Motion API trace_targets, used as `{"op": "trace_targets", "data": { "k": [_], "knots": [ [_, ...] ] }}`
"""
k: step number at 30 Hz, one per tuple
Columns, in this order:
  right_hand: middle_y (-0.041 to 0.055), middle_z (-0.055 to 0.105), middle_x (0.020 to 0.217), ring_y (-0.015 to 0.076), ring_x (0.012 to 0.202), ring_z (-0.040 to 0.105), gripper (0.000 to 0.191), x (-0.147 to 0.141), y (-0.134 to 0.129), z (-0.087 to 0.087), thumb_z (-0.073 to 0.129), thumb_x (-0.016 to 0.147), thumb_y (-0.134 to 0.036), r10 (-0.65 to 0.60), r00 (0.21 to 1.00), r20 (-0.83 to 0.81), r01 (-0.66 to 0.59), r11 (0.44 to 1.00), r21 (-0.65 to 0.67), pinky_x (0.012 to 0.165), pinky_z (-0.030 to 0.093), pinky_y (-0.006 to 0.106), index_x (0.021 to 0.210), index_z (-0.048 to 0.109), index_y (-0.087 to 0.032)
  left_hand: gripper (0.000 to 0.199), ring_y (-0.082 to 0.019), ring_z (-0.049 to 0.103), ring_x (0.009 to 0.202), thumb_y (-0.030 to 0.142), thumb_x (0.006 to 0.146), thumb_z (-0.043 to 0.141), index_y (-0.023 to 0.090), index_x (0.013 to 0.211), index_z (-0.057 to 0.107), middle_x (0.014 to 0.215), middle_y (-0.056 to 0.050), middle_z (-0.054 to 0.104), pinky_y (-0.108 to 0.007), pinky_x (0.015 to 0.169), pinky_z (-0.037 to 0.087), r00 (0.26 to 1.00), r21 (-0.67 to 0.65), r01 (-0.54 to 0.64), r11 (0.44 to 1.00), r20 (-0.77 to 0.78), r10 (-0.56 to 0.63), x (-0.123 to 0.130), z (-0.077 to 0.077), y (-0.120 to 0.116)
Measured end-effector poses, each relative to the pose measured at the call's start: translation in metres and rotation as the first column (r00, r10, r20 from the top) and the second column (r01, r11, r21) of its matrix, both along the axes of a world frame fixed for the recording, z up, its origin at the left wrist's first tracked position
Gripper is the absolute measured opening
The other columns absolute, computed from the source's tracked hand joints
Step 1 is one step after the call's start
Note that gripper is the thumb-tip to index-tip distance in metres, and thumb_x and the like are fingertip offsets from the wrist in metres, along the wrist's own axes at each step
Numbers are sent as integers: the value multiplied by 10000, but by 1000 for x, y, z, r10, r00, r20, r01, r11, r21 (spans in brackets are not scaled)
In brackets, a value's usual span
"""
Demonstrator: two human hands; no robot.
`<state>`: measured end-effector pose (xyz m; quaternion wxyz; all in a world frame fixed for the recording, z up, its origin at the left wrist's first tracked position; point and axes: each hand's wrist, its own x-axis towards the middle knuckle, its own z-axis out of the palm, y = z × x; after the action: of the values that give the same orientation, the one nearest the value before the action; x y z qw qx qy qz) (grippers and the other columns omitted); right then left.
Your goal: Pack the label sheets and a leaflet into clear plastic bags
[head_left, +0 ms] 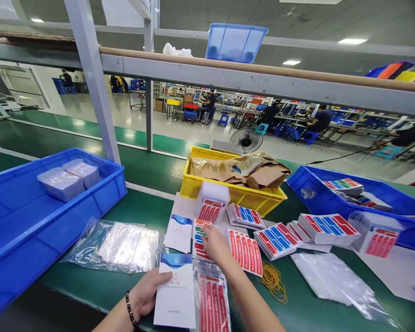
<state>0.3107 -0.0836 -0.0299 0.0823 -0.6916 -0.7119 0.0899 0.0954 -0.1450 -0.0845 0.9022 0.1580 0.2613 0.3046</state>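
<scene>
My left hand, with a beaded bracelet on its wrist, holds a white booklet with a blue top, thumb on its face. My right hand is over a card with red, green and blue stripes; its fingertips touch the card, and whether they pinch it is hard to see. Another blue-topped booklet lies behind. A clear bag with a red label sheet lies beside the held booklet. Red label sheets are right of my right hand.
Blue bins stand left and right, a yellow bin with brown paper between. Striped card stacks, rubber bands, plastic bags and a clear packet lie on the green table. A metal rail crosses above.
</scene>
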Motion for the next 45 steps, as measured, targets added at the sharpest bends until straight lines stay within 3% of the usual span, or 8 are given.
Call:
{"op": "trace_targets", "data": {
  "k": [10, 19, 24, 28, 30, 34, 39, 45],
  "knots": [
    [92, 565, 1022, 185, 938, 552, 395, -4, 77, 1, 484, 836, -119, 116, 963, 245, -35, 950, -311, 794, 450, 365, 1230, 467, -142, 354, -257, 622, 799, 258, 650, 720, 20, 898, 633, 868, -190, 629, -349, 774, 456, 998, 67, 59, 996, 20, -61, -3, -2, -12],
    [84, 569, 931, 172, 867, 544, 215, -7, 73, 6, 461, 838, -132, 164, 944, 285, -104, 971, -213, 749, 436, 345, 1024, 562, -98, 344, -262, 620, 804, 234, 617, 731, 21, 870, 635, 898, -198, 625, -380, 811, 438, 998, 21, 68, 997, -12, -68, -2, 3, -12],
    [69, 573, 920, 170, 861, 514, 61, 7, 51, 49, 529, 760, -150, 182, 972, 151, -172, 982, -81, 703, 368, 261, 776, 582, -123, 360, -288, 604, 861, 174, 599, 699, 12, 916, 639, 935, -203, 618, -410, 850, 411, 994, -35, 110, 993, 6, -110, 0, 7, -10],
    [19, 576, 779, 116, 691, 501, 162, 24, 17, 97, 410, 861, -275, 187, 982, -7, -187, 982, -9, 602, 350, 225, 826, 508, -151, 393, -286, 594, 886, 195, 647, 666, -3, 983, 618, 984, -206, 605, -410, 875, 392, 987, -17, 134, 991, 88, -132, 6, 3, -9],
    [20, 571, 799, 106, 698, 510, 223, 27, -2, 108, 358, 883, -332, 228, 933, -277, -225, 973, 41, 621, 384, 211, 888, 492, -154, 461, -278, 573, 955, 339, 749, 611, -8, 1051, 592, 1048, -207, 581, -399, 929, 358, 969, -47, 181, 982, 178, -170, 11, 3, -9],
    [41, 573, 803, 117, 721, 527, 189, 12, -33, 92, 432, 810, -272, 301, 751, -588, -409, 911, -56, 644, 414, 210, 835, 547, -124, 683, -267, 547, 1018, 598, 834, 384, -2, 1111, 558, 1109, -209, 548, -381, 971, 322, 910, -11, 229, 973, 358, -211, 26, 13, -9],
    [-3, 573, 725, 98, 650, 491, 159, -13, -48, 53, 476, 756, -197, 372, 827, -421, -488, 847, -211, 580, 352, 192, 854, 599, -170, 643, -249, 602, 865, 621, 765, 484, 25, 970, 611, 929, -175, 614, -360, 868, 406, 937, 8, 244, 970, 256, -237, 40, 16, -12],
    [28, 602, 908, 151, 799, 530, 371, -15, -53, 45, 555, 720, -229, 419, 873, -249, -451, 888, -86, 714, 389, 250, 1089, 555, -189, 387, -211, 622, 710, 303, 643, 735, 10, 865, 612, 851, -180, 627, -355, 784, 456, 977, 78, 209, 975, -57, -205, 47, 9, -18]
  ]
}}
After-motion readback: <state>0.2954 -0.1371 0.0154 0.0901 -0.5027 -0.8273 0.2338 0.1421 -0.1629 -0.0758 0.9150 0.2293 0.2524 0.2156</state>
